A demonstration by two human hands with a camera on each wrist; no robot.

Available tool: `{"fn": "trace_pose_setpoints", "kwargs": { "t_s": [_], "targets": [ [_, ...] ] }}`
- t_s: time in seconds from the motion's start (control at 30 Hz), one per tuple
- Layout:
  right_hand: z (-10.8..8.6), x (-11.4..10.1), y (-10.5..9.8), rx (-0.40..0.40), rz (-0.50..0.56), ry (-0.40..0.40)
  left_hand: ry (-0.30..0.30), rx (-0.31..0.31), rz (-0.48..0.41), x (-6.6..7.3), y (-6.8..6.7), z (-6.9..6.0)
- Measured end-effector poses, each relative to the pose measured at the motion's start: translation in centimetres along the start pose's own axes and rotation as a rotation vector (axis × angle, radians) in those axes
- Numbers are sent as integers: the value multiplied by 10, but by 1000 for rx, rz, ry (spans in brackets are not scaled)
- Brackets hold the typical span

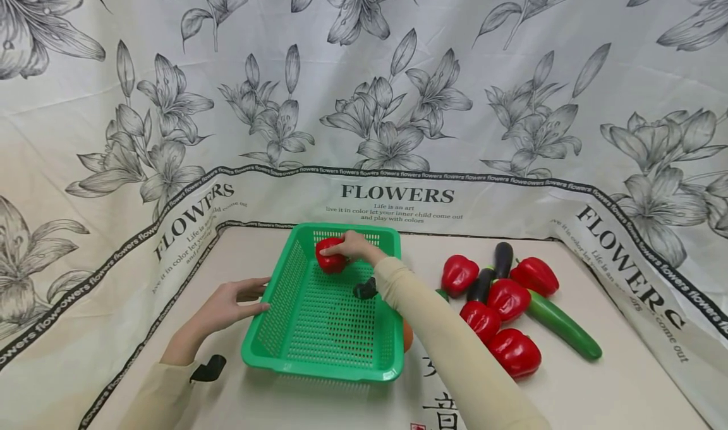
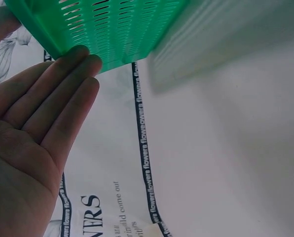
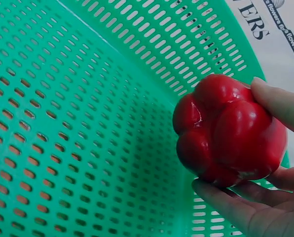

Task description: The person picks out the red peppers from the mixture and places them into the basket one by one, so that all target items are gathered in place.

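A green perforated plastic basket (image 1: 327, 372) stands in the middle of the table. Inside its far left corner, my right hand (image 1: 357, 246) grips a red bell pepper (image 1: 331, 257) between thumb and fingers. The right wrist view shows the lobed bottom of this pepper (image 3: 231, 133) in front of the basket's slotted wall (image 3: 152, 44). At the basket's left side is my left hand (image 1: 233, 300), its fingers extended along the outer wall. In the left wrist view the palm faces the camera and the fingertips (image 2: 90, 64) are at the basket's edge.
Right of the basket lie several red bell peppers (image 1: 514, 353), dark eggplants (image 1: 503, 260) and a long green vegetable (image 1: 563, 325). An orange item (image 1: 407, 335) shows at the basket's right edge; orange-brown patches show through its floor. Flower-printed cloth (image 1: 398, 133) hangs behind.
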State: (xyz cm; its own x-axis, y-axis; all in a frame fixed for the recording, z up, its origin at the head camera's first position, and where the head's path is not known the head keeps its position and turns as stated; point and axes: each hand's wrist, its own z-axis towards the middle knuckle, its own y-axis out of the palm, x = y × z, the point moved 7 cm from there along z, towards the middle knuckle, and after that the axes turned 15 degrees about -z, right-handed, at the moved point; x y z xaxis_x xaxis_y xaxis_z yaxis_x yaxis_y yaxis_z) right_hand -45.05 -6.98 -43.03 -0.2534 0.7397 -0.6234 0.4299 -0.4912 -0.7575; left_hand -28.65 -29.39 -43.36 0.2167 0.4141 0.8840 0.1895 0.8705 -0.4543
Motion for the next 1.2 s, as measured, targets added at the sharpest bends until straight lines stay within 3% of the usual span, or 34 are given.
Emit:
{"fn": "trace_pose_setpoints", "kwargs": {
  "t_s": [0.53,0.97,1.2],
  "targets": [
    [9,0,25,23,44,61,15,6,20,-1,0,1],
    [14,0,40,65,23,53,11,3,15,1,-1,1],
    [10,-1,41,51,50,55,10,2,-11,-1,0,1]
  ]
}}
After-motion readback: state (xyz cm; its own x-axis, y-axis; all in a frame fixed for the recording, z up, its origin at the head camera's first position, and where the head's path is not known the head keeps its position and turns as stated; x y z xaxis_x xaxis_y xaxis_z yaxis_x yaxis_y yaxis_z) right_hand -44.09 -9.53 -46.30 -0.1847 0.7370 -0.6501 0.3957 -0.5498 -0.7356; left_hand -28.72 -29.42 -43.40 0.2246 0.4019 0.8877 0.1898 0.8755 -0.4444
